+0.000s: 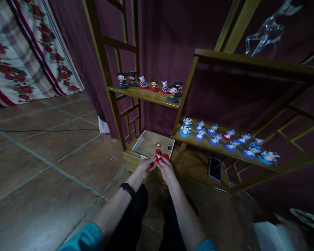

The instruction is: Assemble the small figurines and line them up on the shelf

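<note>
Between my two hands, at the near edge of an open cardboard box [143, 141], is a small figurine [159, 156] with a black-topped head and a red base. My left hand [146, 166] pinches it from the left. From the right, the fingers of my right hand [165, 168] close on the same figurine. Inside the box lie a small dark-haired figurine [158, 144], another small dark piece [169, 147] and red round bases, partly hidden behind the held figurine.
Several black-haired and grey figurines [154, 85] stand on the upper left shelf [146, 94]. Blue and white figurines [215, 139] fill the middle shelf. A phone [215, 169] lies on the bottom board. A clear glass animal [270, 33] stands top right. A cable [47, 130] crosses the tiled floor.
</note>
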